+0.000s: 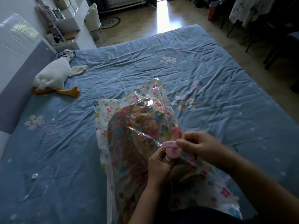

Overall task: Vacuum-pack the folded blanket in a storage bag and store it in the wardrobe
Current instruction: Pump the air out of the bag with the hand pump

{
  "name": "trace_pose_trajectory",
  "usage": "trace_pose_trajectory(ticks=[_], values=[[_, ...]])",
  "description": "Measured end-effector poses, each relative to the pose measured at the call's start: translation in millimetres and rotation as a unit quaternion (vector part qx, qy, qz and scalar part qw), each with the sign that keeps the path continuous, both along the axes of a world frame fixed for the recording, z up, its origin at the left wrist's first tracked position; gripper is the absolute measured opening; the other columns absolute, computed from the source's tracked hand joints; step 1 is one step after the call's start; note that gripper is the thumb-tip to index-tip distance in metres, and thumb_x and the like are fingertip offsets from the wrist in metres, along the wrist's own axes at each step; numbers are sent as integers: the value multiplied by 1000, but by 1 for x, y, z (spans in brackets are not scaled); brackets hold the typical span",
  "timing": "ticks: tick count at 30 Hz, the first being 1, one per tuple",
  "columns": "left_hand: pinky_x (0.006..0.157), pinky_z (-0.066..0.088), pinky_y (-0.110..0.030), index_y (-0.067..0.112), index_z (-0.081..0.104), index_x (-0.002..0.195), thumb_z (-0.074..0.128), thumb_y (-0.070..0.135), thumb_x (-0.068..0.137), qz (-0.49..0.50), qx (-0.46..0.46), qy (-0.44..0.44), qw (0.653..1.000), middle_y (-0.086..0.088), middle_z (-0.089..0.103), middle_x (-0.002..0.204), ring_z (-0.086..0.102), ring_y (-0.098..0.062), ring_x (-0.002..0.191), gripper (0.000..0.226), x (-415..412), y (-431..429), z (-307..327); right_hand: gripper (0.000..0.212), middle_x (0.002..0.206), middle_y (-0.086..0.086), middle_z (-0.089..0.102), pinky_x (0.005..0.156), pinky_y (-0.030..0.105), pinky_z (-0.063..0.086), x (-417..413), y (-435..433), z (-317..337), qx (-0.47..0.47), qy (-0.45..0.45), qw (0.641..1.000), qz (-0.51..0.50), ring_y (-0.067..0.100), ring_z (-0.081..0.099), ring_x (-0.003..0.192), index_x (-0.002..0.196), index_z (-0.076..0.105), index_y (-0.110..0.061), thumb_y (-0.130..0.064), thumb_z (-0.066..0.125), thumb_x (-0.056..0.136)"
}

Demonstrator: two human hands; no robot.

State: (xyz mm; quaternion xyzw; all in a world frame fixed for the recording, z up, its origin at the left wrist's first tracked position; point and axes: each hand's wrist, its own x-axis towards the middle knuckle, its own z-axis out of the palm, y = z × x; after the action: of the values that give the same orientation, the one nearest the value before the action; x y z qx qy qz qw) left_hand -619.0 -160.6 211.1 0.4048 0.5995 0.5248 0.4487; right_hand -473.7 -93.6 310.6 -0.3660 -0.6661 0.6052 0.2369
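Head view, downward (close over bed)

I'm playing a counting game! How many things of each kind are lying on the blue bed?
Goose plush toy: 1
Flowered storage bag: 1
Blanket inside it: 1
Pink valve: 1
Small white round piece: 1
Total: 5

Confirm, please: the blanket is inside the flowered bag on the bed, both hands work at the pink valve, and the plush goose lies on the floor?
One error: the head view shows the plush goose lying on the bed, not the floor.
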Motion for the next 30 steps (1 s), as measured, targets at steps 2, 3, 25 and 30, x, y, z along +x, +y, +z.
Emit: trace_pose_trajectory(ticks=[2,3,25,30], values=[[91,55,-36,18,74,104,81,8,75,5,1,-7,1000,1,75,104,70,-17,102,31,0,-1,0,46,54,2,53,54,36,38,-1,-3,-9,11,-59,998,-2,14,46,50,69,61,-1,-46,64,76],[91,55,-37,19,74,104,81,10,76,4,-1,-7,1000,1,75,104,70,-18,102,31,0,-1,1,41,53,-1,53,53,33,39,-1,-4,-3,19,-49,999,-1,11,46,49,67,62,-4,-43,63,77],[88,56,-32,25,73,108,83,15,73,-14,-1,-20,1000,2,75,102,70,-17,99,37,1,0,5,27,53,-1,50,44,17,37,3,8,39,-40,158,985,57,10,43,46,63,62,-20,-39,66,81],[96,53,-41,13,73,106,81,5,76,12,-11,-3,1000,7,74,106,69,-13,104,33,-2,1,-4,38,53,-3,52,53,30,37,-5,7,-23,22,-125,992,20,6,45,49,69,62,-5,-41,62,80]])
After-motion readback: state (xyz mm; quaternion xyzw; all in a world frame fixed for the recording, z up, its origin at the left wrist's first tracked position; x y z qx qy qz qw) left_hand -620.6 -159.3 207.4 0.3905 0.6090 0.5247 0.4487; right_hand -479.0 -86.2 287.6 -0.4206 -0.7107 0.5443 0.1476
